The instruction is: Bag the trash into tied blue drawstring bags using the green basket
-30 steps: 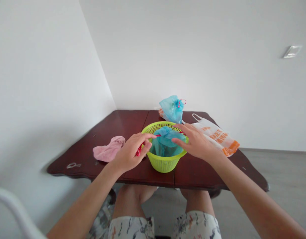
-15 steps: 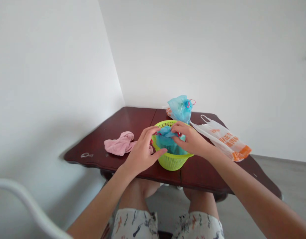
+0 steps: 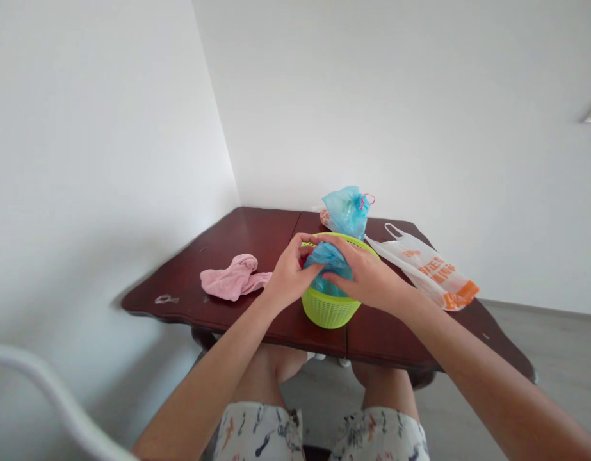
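Note:
Near the table's front edge stands a yellow-green plastic basket (image 3: 330,312) with a perforated wall. Bunched up at its mouth is a thin blue plastic bag (image 3: 330,261), with a bit of red drawstring showing by my left fingers. My left hand (image 3: 295,272) grips the bag from the left, fingers curled over its far side and thumb on the near side. From the right, my right hand (image 3: 365,272) clasps the same bag in a like way. The fingertips of both hands almost meet above the bag. What lies deeper in the basket is hidden.
A crumpled pink cloth (image 3: 235,277) lies left on the dark red table (image 3: 261,230). Behind the basket sits another tied blue bag (image 3: 348,211) with a red string. A white and orange plastic bag (image 3: 429,266) lies flat on the right. Walls border the table's back and left.
Both hands have come closer together and closed round the blue bag's top, which is now bunched between them. My left hand has moved right and up. The view has shifted slightly.

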Tool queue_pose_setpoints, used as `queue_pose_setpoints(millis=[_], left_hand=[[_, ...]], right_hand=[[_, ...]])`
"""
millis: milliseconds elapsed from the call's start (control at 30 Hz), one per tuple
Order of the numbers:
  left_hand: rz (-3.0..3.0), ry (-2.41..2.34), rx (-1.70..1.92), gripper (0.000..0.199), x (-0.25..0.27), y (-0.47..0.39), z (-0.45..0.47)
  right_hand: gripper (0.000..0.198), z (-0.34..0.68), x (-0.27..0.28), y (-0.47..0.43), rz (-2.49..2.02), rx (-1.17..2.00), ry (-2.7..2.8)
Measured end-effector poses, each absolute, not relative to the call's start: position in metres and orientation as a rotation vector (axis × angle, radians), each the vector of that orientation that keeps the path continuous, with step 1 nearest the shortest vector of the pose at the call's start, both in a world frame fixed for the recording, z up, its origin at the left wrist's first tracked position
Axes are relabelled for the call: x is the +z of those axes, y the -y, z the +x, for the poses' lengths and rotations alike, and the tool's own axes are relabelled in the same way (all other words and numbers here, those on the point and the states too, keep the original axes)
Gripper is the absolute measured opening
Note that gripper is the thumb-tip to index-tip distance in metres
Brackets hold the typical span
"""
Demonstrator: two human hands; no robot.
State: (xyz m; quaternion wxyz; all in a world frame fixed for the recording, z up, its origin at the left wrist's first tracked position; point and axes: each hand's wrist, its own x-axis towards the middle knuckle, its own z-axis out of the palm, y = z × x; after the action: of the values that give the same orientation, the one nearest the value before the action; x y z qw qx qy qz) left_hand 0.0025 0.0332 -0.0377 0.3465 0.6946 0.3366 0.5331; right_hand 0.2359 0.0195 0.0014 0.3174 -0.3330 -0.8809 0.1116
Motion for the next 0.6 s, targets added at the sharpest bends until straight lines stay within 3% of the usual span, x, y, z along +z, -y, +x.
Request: queue_pose_setpoints(millis=[133, 300, 433, 600], left_hand=[[1.613, -0.829, 1.325, 0.045, -0.036, -0.030, 0.002], [1.573, -0.822, 1.257, 0.045, -0.036, -0.023, 0.007], [1.635, -0.847, 1.246, 0.034, -0.034, -0.020, 0.010], [1.899, -1.039, 1.396, 0.031, -0.040, -0.020, -0.002]], right_hand=[[0.085, 0.242, -0.007, -0.018, -1.095, 0.226, 2.352], [0.125, 0.235, -0.020, -0.014, -1.034, 0.093, 2.296], [0.110, 0.229, -0.020, -0.009, -1.017, -0.098, 2.365], [0.073, 0.238, -0.020, -0.013, -1.125, -0.101, 2.325]])
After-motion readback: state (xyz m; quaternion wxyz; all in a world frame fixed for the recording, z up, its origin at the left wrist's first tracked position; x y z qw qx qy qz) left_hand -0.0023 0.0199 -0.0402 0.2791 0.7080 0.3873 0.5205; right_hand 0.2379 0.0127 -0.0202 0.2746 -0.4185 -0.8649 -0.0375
